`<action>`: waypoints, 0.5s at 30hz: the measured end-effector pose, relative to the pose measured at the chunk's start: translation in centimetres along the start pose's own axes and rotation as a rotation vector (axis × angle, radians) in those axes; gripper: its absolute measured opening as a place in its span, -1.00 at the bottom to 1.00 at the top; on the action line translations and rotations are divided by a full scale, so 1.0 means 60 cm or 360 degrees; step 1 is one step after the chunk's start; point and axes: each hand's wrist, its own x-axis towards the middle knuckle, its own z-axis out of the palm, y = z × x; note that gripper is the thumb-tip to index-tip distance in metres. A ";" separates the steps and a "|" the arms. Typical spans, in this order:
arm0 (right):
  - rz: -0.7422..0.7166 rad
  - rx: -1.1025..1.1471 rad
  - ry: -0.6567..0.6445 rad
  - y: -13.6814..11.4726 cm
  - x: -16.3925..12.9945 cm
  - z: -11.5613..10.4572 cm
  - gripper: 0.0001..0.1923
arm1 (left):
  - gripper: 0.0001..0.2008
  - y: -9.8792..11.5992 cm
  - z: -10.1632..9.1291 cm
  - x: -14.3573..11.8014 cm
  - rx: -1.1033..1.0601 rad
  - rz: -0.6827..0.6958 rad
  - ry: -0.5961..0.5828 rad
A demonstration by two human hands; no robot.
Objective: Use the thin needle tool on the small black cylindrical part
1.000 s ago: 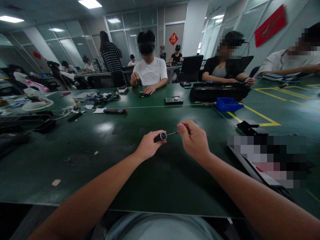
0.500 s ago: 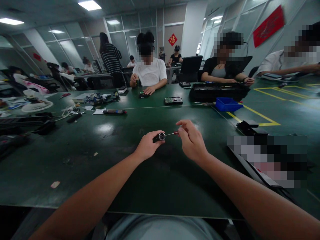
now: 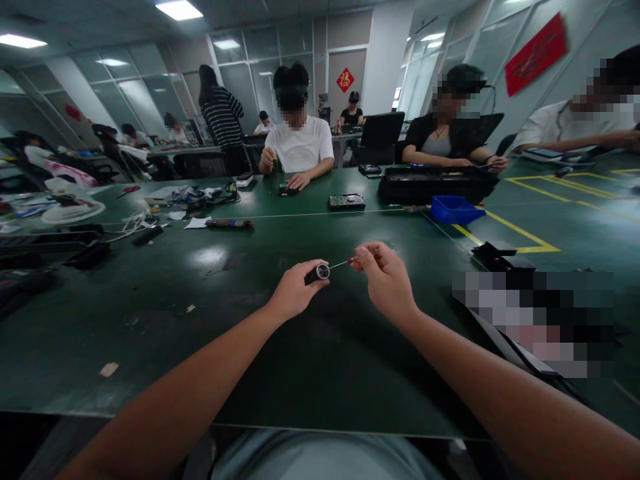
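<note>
Nearest the near edge of the bench (image 3: pixel 165 313), the person's two forearms reach out over the dark green top and meet above its middle. The left hand (image 3: pixel 293 293) is closed around a small black cylindrical part (image 3: pixel 320 272), gripping it by the body so that its round, silvery end face turns toward the other hand and stays steady. The right hand (image 3: pixel 385 283) pinches a thin screwdriver (image 3: pixel 350 261) by its reddish handle between fingertips, the slim metal shaft lying almost level with its tip at the part's end face; a light fingertip hold suits so small a tool. Both are held in the air, clear of the bench top.

Toward the far right sits a blue bin (image 3: pixel 455 209) beside a long black tray (image 3: pixel 435 183). At the far edge a small circuit board (image 3: pixel 347 201) lies before seated co-workers.
</note>
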 end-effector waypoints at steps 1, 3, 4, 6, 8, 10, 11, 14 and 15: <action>0.0043 0.0081 0.0006 0.002 0.002 0.001 -0.75 | -0.62 0.000 0.000 0.000 0.0013 0.0014 -0.0013; 0.0124 0.0218 0.0023 0.008 0.007 0.003 -0.72 | -0.63 0.001 0.000 -0.001 0.0040 0.0049 -0.0042; 0.0169 0.0273 0.0035 0.012 0.009 0.004 -0.70 | -0.64 0.002 -0.001 -0.001 0.0048 0.0064 -0.0057; 0.0275 0.0378 0.0087 0.021 0.014 0.006 -0.67 | -0.64 0.004 -0.004 -0.001 0.0052 0.0091 -0.0084; 0.0408 0.0454 0.0129 0.030 0.017 0.006 -0.66 | -0.64 0.006 -0.007 0.000 0.0052 0.0119 -0.0097; 0.0537 0.0513 0.0149 0.038 0.021 0.005 -0.66 | -0.64 0.006 -0.010 0.001 0.0065 0.0142 -0.0093; 0.0580 0.0539 0.0146 0.041 0.022 0.004 -0.67 | -0.65 0.006 -0.011 0.001 0.0072 0.0147 -0.0085; 0.0541 0.0539 0.0137 0.044 0.023 0.002 -0.67 | -0.64 0.006 -0.011 0.000 0.0090 0.0139 -0.0073; 0.0485 0.0502 0.0139 0.043 0.023 0.001 -0.67 | -0.64 0.006 -0.011 0.000 0.0098 0.0134 -0.0078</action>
